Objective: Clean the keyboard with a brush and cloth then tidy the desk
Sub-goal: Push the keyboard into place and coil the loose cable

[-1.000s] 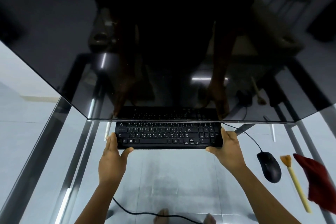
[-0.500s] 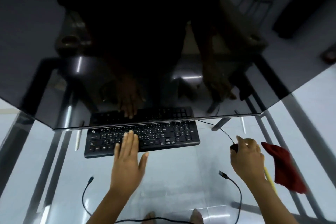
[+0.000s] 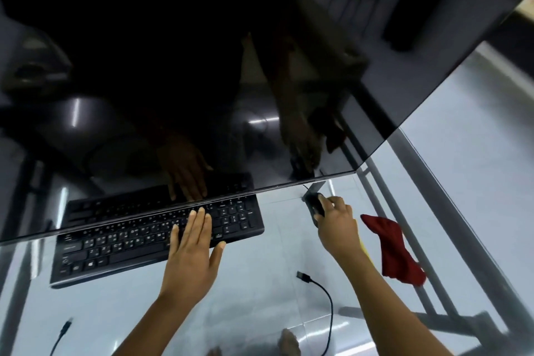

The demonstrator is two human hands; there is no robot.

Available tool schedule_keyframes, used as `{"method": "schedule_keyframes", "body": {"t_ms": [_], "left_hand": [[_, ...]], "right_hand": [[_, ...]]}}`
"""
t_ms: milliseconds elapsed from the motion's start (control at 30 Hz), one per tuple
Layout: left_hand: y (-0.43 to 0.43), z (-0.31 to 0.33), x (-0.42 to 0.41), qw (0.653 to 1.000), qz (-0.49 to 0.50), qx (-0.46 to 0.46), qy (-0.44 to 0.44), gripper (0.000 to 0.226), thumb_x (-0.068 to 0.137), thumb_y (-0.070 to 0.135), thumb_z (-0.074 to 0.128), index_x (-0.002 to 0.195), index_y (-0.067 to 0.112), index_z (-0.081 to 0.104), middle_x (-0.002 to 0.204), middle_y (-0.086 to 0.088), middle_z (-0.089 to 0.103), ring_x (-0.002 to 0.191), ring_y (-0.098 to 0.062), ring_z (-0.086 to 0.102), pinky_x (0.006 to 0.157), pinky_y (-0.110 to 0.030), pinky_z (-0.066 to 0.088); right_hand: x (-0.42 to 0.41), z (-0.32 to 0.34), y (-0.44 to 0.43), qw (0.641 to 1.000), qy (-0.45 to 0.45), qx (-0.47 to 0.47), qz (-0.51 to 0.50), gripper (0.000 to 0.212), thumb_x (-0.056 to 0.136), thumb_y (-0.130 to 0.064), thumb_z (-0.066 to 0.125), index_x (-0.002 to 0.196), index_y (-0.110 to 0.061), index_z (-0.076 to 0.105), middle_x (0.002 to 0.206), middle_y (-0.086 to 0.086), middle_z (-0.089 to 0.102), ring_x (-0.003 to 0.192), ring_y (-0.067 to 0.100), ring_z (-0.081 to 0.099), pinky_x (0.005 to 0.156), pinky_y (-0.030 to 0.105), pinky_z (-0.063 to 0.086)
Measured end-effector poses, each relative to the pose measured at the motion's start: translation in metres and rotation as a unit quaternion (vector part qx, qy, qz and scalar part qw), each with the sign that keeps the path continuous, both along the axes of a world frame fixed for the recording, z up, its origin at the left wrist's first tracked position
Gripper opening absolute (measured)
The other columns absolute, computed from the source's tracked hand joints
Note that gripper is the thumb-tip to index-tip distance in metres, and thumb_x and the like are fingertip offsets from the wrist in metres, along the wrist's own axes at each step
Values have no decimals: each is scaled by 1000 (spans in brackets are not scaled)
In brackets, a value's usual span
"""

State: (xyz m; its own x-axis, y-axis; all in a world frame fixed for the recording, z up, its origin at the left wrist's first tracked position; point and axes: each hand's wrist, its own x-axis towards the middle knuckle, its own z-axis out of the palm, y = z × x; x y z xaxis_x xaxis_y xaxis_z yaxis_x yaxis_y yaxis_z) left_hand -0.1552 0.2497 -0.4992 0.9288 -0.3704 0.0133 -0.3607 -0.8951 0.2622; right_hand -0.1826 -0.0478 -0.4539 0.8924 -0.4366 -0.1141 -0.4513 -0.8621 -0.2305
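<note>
Black keyboard [image 3: 138, 240] flat under screen edge; red cloth [image 3: 396, 251] crumpled at rt

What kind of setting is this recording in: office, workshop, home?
Most likely a computer desk in an office or home; which one cannot be told. A glass-topped metal-framed desk carries a black full-size keyboard, a large dark glossy monitor and a black computer mouse under the right hand.

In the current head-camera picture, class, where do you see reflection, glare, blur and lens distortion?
Head view: the dark monitor screen mirrors both hands and the keyboard; bright streaks of glare lie on the screen and the glass desk; the wide-angle lens bends the monitor's edges; the red cloth and picture corners look soft, and the key legends are smeared.
</note>
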Motion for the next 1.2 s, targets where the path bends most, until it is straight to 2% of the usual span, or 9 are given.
{"method": "schedule_keyframes", "body": {"t_ms": [200,333,567,700,800,900,967,1067,1200], "left_hand": [[-1,-3,-3,1000,4,2,7,72,96,54,18,146,4,30,157,-5,19,146,-15,5,117,-39,0],[1,-4,-3,1000,3,14,6,71,97,53,17,147,4,30,157,-5,17,146,-14,4,117,-37,-3],[17,0,-8,1000,23,2,6,73,96,55,15,148,6,25,158,-3,13,147,-14,2,118,-38,-3],[51,7,-17,997,76,-19,25,74,94,56,13,149,7,18,159,-2,9,146,-12,-3,119,-40,-1],[90,12,-26,990,135,-22,21,68,95,50,29,147,4,28,157,-8,22,146,-21,13,118,-43,10],[138,21,-38,976,212,-40,10,52,88,34,60,128,2,54,133,-15,53,122,-35,49,100,-48,41],[163,31,-49,962,271,-43,11,39,78,29,71,107,6,61,109,-10,59,99,-33,57,82,-45,47],[195,37,-64,935,333,-28,117,34,75,35,69,99,17,53,99,3,49,95,-22,55,79,-35,46],[212,26,-74,946,276,-24,170,11,87,26,58,83,17,54,84,3,50,82,-20,60,69,-31,49]], "right_hand": [[21,3,-3,999,-33,22,14,42,99,-18,48,139,-8,43,139,9,46,119,28,44,100,36,38],[24,-2,-4,998,-52,14,27,41,98,-14,50,138,-6,45,139,12,48,118,31,46,103,37,38],[-1,-6,10,993,-116,-10,4,41,89,-16,64,128,-6,56,126,16,55,104,33,55,83,43,50],[-21,-15,48,987,-141,5,72,42,81,-10,73,121,-4,62,121,17,58,103,35,58,83,44,55],[-25,-19,93,979,-131,19,155,42,76,-8,76,116,-5,65,116,16,59,98,35,60,80,43,56],[-20,-16,145,967,-119,34,225,41,74,-11,77,114,-7,67,112,14,60,93,33,62,78,41,57],[-16,-13,177,957,-115,50,261,40,77,-12,75,116,-7,66,112,13,60,94,33,60,81,41,56],[-10,-7,221,943,-99,68,311,38,85,-15,66,123,-7,62,117,11,57,101,32,56,88,43,52],[-8,3,259,929,-67,80,356,39,94,-20,55,132,-11,55,126,7,50,111,27,49,98,39,44]]}}
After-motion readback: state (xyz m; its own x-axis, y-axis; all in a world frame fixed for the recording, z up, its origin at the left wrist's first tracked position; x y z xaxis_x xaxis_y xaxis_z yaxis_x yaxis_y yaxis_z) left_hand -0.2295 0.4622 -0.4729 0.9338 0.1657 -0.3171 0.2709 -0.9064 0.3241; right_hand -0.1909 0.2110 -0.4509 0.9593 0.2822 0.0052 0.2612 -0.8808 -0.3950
